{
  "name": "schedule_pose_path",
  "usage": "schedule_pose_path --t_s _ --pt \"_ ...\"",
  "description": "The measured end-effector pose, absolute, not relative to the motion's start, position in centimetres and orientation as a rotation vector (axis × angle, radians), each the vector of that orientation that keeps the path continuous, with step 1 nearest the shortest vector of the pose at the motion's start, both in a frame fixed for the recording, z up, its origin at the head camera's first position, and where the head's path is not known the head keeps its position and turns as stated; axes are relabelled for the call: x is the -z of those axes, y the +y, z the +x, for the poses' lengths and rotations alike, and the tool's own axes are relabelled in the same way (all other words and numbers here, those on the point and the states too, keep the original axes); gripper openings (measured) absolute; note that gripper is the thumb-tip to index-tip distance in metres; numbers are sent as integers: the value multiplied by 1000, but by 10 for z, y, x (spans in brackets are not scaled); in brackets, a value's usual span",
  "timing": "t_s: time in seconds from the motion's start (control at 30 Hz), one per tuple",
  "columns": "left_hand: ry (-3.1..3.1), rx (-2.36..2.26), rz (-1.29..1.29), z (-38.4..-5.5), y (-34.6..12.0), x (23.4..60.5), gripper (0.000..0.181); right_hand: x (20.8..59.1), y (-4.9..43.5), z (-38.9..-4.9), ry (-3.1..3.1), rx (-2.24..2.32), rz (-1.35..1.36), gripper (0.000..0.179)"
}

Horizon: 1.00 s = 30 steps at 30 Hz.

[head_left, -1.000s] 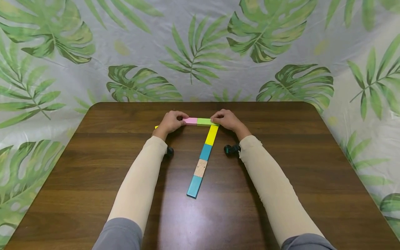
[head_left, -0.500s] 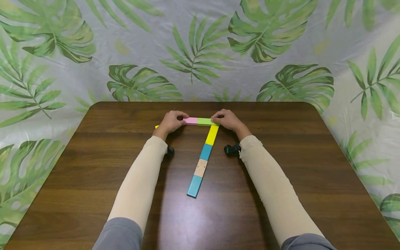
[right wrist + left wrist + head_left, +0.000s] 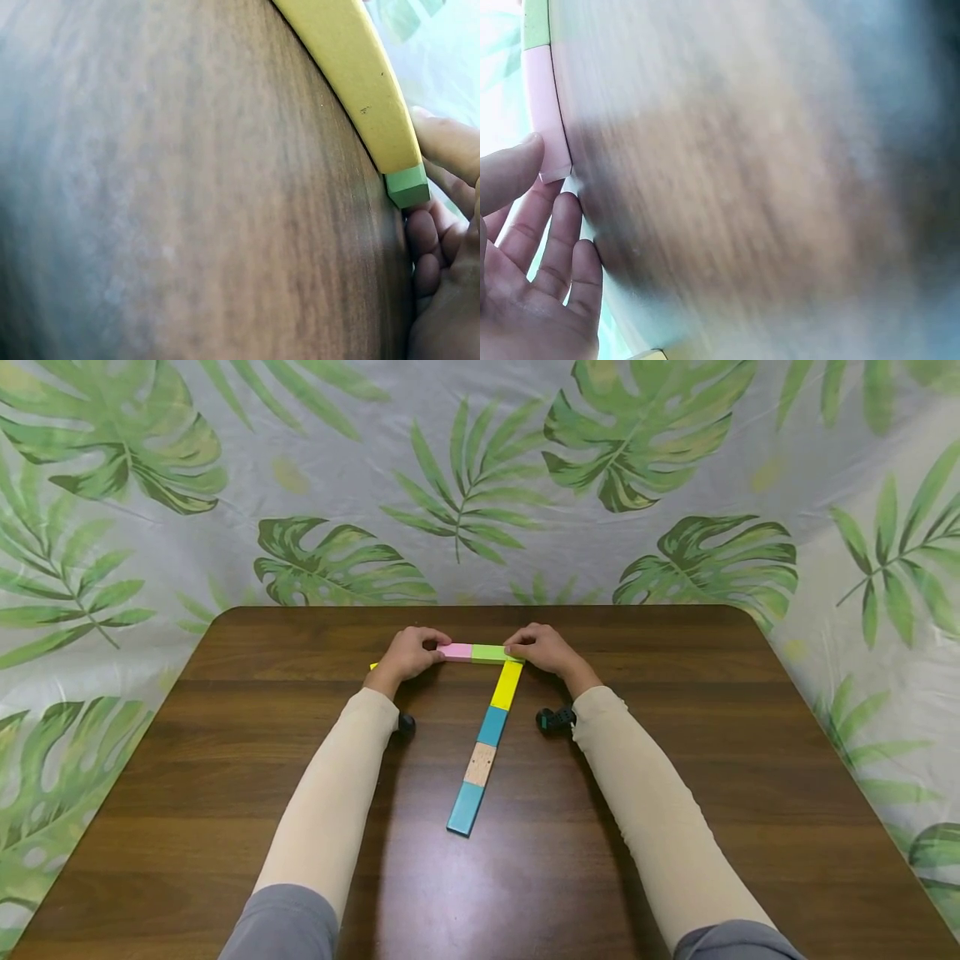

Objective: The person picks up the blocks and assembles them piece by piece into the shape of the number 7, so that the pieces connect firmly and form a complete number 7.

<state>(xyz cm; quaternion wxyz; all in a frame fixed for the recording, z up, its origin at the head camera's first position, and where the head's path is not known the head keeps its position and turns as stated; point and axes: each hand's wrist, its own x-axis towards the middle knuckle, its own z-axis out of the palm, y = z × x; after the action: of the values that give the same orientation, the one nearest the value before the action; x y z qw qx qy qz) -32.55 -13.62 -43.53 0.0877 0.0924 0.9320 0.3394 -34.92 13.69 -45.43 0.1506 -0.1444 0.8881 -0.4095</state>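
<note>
A pink block [image 3: 454, 652] and a light green block [image 3: 488, 653] lie end to end in a row near the table's far side. My left hand [image 3: 407, 653] pinches the outer end of the pink block; in the left wrist view the thumb [image 3: 514, 171] lies on its top. My right hand [image 3: 547, 648] holds the green block's outer end between thumb and fingers. From that end a slanting line of flat blocks runs toward me: yellow [image 3: 507, 685], blue [image 3: 492, 727], bare wood [image 3: 480, 764], then blue [image 3: 466, 808]. In the right wrist view the yellow block meets the green one.
A yellow piece [image 3: 373, 667] peeks out behind my left wrist, mostly hidden. Dark wrist cameras [image 3: 557, 720] hang inside both forearms. The brown wooden table [image 3: 712, 735] ends at a leaf-print cloth [image 3: 495, 485] behind it.
</note>
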Motion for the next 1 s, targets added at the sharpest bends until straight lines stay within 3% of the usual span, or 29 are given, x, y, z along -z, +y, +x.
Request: schedule_pose_path --t_s 0.6,1.0 --pt "2796 -949 381 -322 -142 428 34 456 138 -352 2559 1160 -413 31" --pt "2800 -741 440 -286 -214 408 40 456 137 -350 2561 1154 -425 32"
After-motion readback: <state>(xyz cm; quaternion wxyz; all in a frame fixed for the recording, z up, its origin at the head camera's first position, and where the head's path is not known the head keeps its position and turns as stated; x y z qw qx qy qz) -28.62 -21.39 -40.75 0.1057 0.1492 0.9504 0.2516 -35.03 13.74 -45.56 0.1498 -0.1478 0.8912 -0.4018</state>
